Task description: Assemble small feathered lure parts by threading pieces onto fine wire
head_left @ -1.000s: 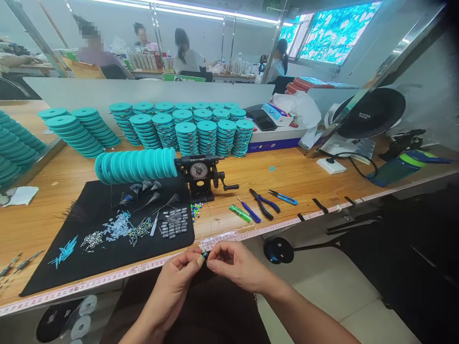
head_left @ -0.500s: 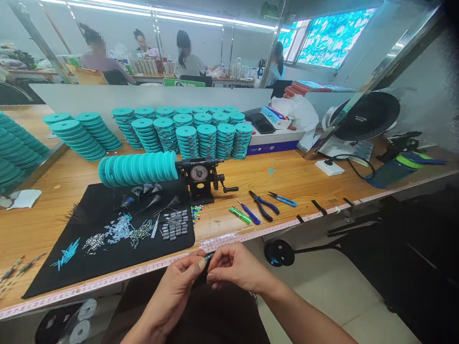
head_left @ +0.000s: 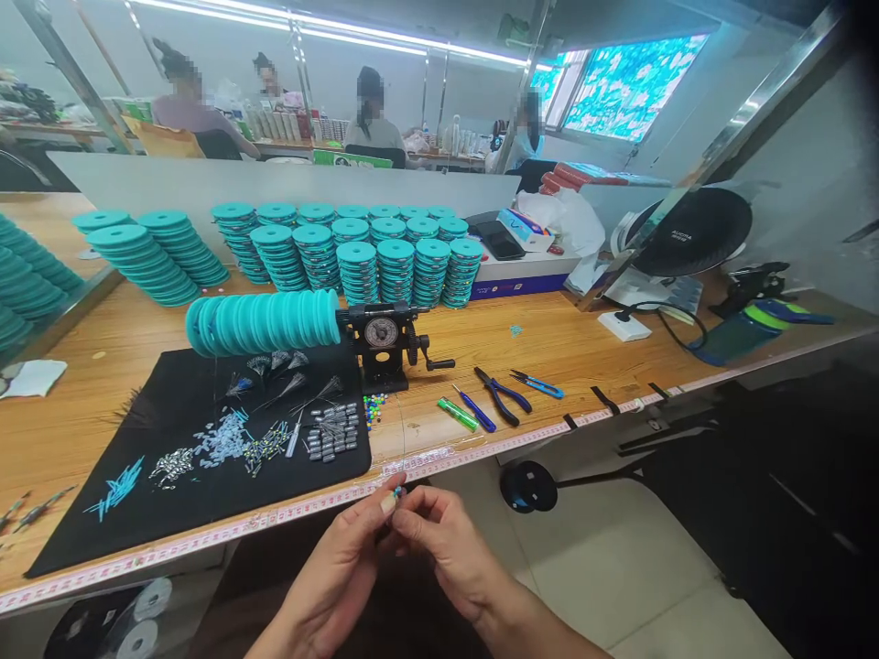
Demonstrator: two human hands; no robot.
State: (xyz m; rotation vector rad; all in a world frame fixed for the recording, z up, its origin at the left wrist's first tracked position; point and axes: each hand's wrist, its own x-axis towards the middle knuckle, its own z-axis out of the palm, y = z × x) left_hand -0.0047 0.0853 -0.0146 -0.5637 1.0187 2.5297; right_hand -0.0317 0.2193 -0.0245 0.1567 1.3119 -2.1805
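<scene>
Over the bench's front edge, my left hand (head_left: 347, 540) pinches a tiny blue piece (head_left: 397, 492) between thumb and forefinger. My right hand (head_left: 446, 535) is closed right beside it, thumb against fingers; what it holds is too small and hidden to make out. A thin line (head_left: 404, 448) runs up from the fingertips over the bench. Behind stands a black hand-crank winder (head_left: 381, 331) with a row of turquoise foam discs (head_left: 265, 322) on its shaft. The black mat (head_left: 161, 403) carries clear sleeves (head_left: 223, 439), metal bits (head_left: 173, 467), blue sticks (head_left: 116, 490) and grey cylinders (head_left: 333, 435).
Pliers (head_left: 504, 398), blue snips (head_left: 539, 383), a blue-handled tool (head_left: 477, 410) and a green tube (head_left: 458, 415) lie to the right. Stacked turquoise discs (head_left: 357, 270) line the back. A tape measure (head_left: 275, 514) runs along the front edge. Several people sit beyond the partition.
My right hand has closed in against my left fingertips, its fingers now lower and drawn together. My left hand keeps its pinch, and the view has shifted slightly.
</scene>
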